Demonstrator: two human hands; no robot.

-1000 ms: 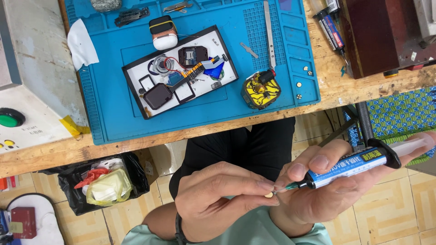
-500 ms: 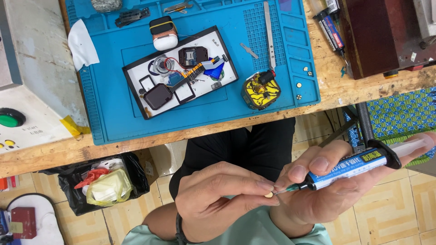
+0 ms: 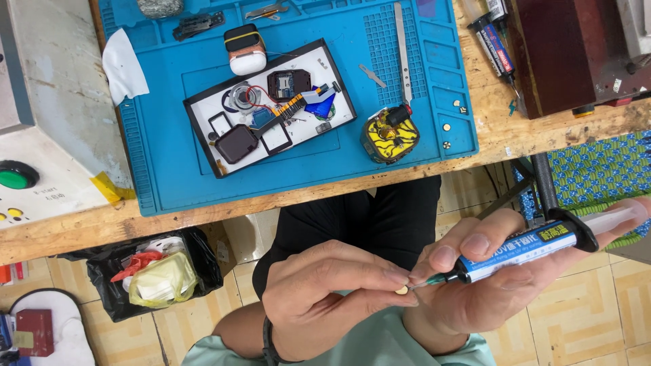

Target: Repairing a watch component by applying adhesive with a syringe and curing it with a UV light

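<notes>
Looking down from the head view, I see the left hand (image 3: 325, 298) pinching a small round part (image 3: 402, 290) between closed fingertips, over the lap below the desk (image 3: 203, 210). The right hand (image 3: 495, 285) is closed around a blue syringe (image 3: 522, 247), its tip touching the part.

blue mat (image 3: 169, 169) on a brown wooden tabletop (image 3: 81, 227); blue-labelled syringe (image 3: 522, 247) with black collar; yellow, black-lined tape roll (image 3: 388, 139); white tray (image 3: 332, 88).
</notes>
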